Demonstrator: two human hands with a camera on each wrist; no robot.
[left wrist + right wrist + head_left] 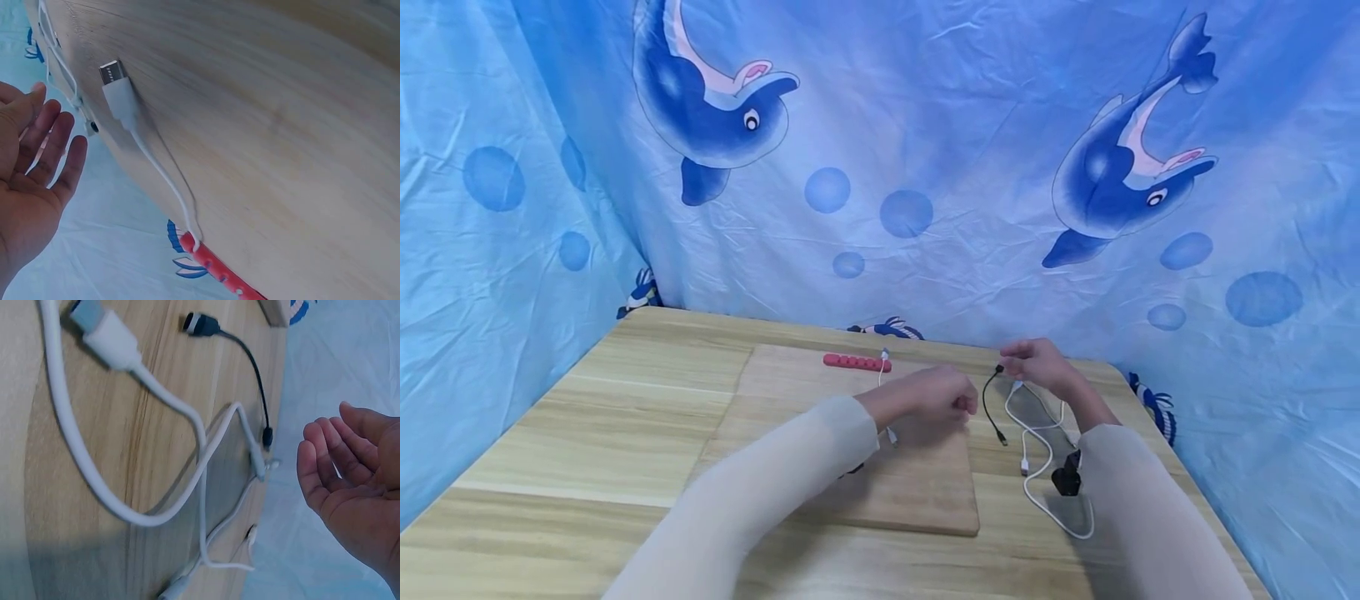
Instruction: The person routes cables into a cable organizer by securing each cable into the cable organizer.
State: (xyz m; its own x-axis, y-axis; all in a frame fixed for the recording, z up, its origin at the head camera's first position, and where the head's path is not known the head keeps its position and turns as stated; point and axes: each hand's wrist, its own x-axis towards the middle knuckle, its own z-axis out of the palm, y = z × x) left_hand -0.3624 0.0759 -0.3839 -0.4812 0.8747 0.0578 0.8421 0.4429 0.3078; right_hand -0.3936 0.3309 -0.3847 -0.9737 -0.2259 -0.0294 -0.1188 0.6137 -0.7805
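Note:
My left hand hovers over the right part of a wooden board. In the left wrist view, that hand has loosely bent fingers with nothing between them. A short white USB cable runs from the end of a red cable holder across the board, its plug towards the hand. My right hand is above the table's far right, near the upper end of a short black USB cable. Its fingers are relaxed and hold nothing; the black cable lies apart from them.
White cables lie in loose curves right of the board. A black plug-like object sits beside them, partly hidden by the right sleeve. A blue dolphin-print curtain hangs behind the wooden table.

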